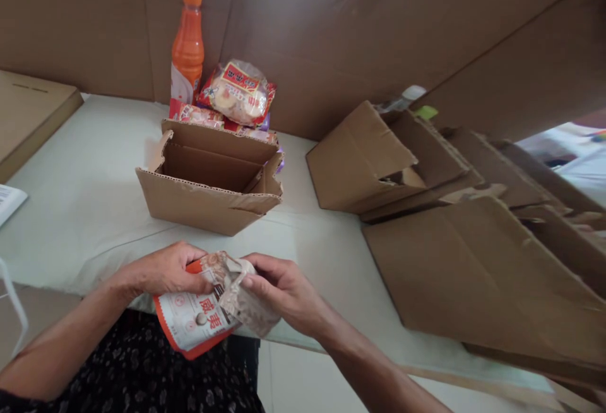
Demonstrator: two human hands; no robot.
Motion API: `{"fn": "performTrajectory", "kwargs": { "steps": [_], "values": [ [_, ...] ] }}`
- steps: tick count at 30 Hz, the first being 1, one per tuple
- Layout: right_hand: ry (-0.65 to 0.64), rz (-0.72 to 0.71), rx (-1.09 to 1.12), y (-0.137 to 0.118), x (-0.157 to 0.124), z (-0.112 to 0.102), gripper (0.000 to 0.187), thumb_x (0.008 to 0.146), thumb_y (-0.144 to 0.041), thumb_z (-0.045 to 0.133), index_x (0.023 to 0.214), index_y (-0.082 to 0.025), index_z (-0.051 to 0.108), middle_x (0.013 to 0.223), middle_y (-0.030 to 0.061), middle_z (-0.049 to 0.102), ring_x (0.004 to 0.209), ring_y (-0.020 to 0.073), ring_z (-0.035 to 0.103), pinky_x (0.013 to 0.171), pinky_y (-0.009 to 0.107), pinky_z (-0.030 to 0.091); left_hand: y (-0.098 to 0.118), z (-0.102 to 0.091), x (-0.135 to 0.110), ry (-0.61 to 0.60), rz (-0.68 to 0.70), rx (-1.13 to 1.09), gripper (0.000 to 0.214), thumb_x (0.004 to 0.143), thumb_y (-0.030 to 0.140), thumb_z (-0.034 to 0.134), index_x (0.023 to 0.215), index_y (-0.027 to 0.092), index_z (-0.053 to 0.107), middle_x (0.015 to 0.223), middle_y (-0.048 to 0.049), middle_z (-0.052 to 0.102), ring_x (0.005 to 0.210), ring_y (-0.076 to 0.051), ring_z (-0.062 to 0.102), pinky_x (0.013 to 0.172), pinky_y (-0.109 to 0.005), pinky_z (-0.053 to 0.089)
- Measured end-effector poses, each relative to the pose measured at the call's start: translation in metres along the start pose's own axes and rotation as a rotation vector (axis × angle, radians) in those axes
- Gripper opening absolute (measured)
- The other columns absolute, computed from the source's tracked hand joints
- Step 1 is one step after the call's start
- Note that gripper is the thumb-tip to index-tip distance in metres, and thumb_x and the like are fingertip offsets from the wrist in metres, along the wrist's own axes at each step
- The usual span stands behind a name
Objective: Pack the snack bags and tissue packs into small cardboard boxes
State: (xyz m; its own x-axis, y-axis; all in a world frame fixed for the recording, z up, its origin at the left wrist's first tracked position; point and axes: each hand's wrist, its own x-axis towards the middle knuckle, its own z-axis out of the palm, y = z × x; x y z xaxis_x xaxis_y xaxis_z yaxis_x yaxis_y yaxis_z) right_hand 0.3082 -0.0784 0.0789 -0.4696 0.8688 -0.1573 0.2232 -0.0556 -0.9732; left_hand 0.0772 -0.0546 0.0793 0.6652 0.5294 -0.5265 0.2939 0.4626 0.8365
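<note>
Pouch (196,321), white with orange border, held over near edge of tabletop (95,167), close to the body. Left hand (163,269) grasping its upper part, thumb on the front. Right hand (279,287) pinching the crumpled, folded-over top between thumb and fingers. Cannot tell whether sealed or torn.

Open cardboard box (208,201) toward middle of tabletop, just beyond the hands, flaps up. Visible part of its inside bare. Nothing in it so far as seen: pouch, bottle and packets all outside it.

Count:
- one pouch, in hand
- one open box
- one orange bottle (188,47), upright at back edge, behind the box
- snack packets (239,92) beside the bottle, at least three, pile partly hidden by the box wall
- flat cartons (473,274) stacked along right edge, several, number unclear
- one more flat carton (28,110) at far left corner
</note>
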Motion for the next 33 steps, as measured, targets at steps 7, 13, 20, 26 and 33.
{"fn": "performTrajectory", "kwargs": {
  "steps": [7, 13, 20, 26, 33],
  "values": [
    [0.378, -0.121, -0.116, -0.011, -0.004, -0.006, 0.043, 0.089, -0.055, 0.058, 0.068, -0.018, 0.061, 0.057, -0.0014, 0.050, 0.050, 0.0105, 0.041, 0.045, 0.021, 0.037, -0.015, -0.010, -0.031, 0.135, 0.303, -0.283, 0.068, 0.067, 0.064, 0.079, 0.114, 0.016, 0.069, 0.110, -0.0114, 0.074, 0.096, -0.024, 0.069, 0.082, -0.031, 0.054],
    [0.193, -0.056, -0.066, -0.015, -0.002, -0.006, 0.045, 0.085, -0.060, 0.062, 0.069, -0.018, 0.059, 0.059, -0.0009, 0.054, 0.052, 0.0118, 0.048, 0.046, 0.022, 0.041, -0.036, 0.007, -0.056, 0.417, 0.232, -0.094, 0.046, 0.080, 0.045, 0.076, 0.116, 0.019, 0.067, 0.108, -0.0081, 0.075, 0.098, -0.024, 0.069, 0.084, -0.033, 0.056],
    [0.204, -0.481, -0.424, -0.098, -0.006, -0.038, 0.036, 0.093, -0.057, 0.058, 0.086, -0.025, 0.071, 0.073, 0.0047, 0.069, 0.060, 0.0177, 0.062, 0.051, 0.028, 0.049, 0.045, 0.006, -0.104, 0.675, 0.571, 0.439, 0.017, 0.083, 0.036, 0.073, 0.096, 0.024, 0.074, 0.088, 0.0003, 0.074, 0.080, -0.017, 0.069, 0.073, -0.025, 0.057],
    [0.720, -0.710, -0.951, -0.172, 0.022, -0.070, 0.020, 0.092, -0.052, 0.059, 0.087, -0.034, 0.066, 0.070, 0.0030, 0.064, 0.057, 0.0190, 0.053, 0.054, 0.033, 0.043, 0.142, -0.035, -0.068, 0.855, 0.967, 0.445, 0.025, 0.077, 0.022, 0.075, 0.101, 0.019, 0.069, 0.093, 0.0024, 0.071, 0.087, -0.015, 0.069, 0.076, -0.024, 0.054],
    [0.357, -0.431, -1.072, -0.188, 0.091, -0.073, 0.026, 0.082, -0.015, 0.062, 0.059, -0.021, 0.053, 0.052, -0.0049, 0.043, 0.050, 0.0094, 0.036, 0.054, 0.027, 0.027, 0.152, -0.085, -0.017, 0.657, 0.382, 0.208, 0.015, 0.073, 0.014, 0.072, 0.085, 0.013, 0.062, 0.079, -0.0022, 0.068, 0.064, -0.012, 0.063, 0.056, -0.024, 0.047]
  ]
}}
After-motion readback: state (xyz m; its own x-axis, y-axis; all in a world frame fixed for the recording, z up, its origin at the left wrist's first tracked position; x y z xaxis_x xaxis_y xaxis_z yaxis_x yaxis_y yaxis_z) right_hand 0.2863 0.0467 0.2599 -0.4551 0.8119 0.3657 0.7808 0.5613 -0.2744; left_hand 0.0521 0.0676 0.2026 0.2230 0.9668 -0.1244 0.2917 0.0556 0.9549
